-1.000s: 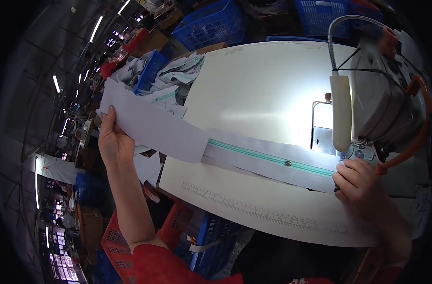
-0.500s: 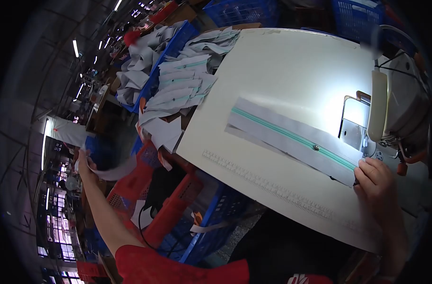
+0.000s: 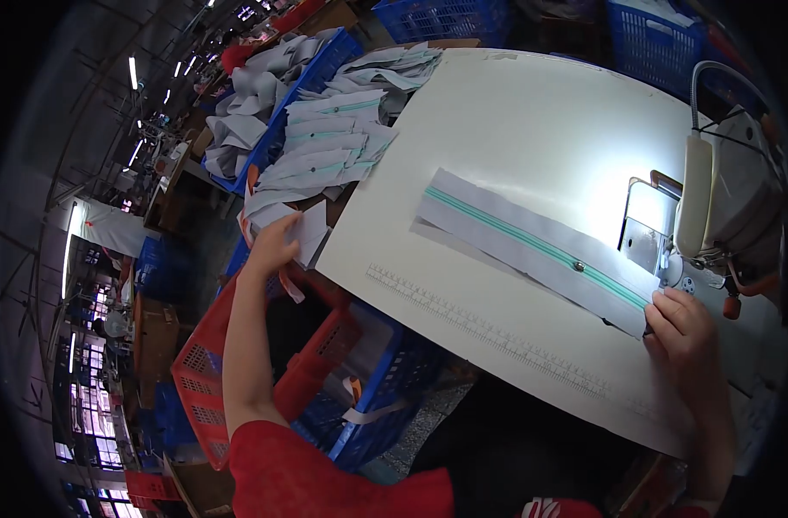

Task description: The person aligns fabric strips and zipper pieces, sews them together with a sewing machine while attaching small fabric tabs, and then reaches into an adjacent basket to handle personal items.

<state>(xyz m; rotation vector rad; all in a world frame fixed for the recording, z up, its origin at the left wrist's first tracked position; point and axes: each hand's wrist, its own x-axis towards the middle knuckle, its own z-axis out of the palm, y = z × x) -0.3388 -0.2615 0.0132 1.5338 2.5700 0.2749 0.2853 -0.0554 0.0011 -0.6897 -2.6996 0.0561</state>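
Observation:
A grey fabric strip with a green zipper (image 3: 532,243) lies slantwise across the white sewing table, its metal slider showing near the middle. My right hand (image 3: 683,324) is closed on the strip's right end, close to the sewing machine's needle area (image 3: 666,259). Off the table's left edge, my left hand (image 3: 276,246) reaches over white pieces (image 3: 313,231), thumb and fingers apart; whether it touches them is hard to make out. Just beyond that hand lies a pile of similar zippered strips (image 3: 329,142).
The sewing machine head (image 3: 731,190) stands at the right under a bright lamp. A ruler scale (image 3: 480,326) runs along the near table edge. Left of the table are a red basket (image 3: 208,371), a blue crate (image 3: 385,406) and another blue crate (image 3: 277,129) of grey fabric.
My left hand has come back from the far left to the white pieces, and the pale strip it held is out of it. My right hand and the zippered strip stay put.

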